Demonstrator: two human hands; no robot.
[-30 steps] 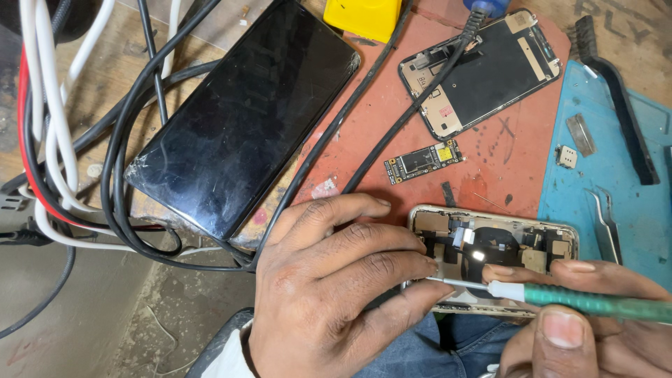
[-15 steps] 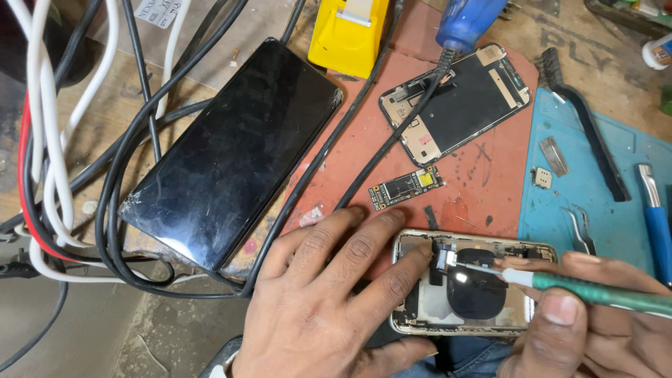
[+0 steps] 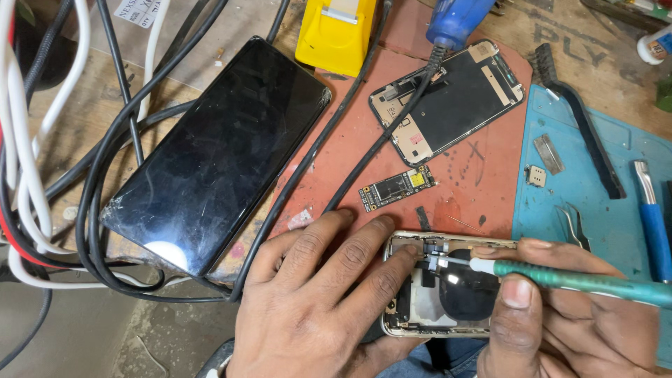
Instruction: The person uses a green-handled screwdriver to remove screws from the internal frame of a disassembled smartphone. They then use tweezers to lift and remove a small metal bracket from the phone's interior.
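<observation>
Resting near centre on the red mat (image 3: 350, 150): opened phone housing (image 3: 448, 308), steadied by the left hand (image 3: 315, 308), fingers pressed on its left edge. Right hand (image 3: 560, 322) pinches a green-handled screwdriver (image 3: 560, 278), tip inside the housing. Far: circuit board (image 3: 397, 186), detached screen (image 3: 448, 101). Left: black tablet (image 3: 220, 150).

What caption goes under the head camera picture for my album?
Left hand steadies an opened silver phone shell while right hand holds a green-handled screwdriver tip inside it.
</observation>
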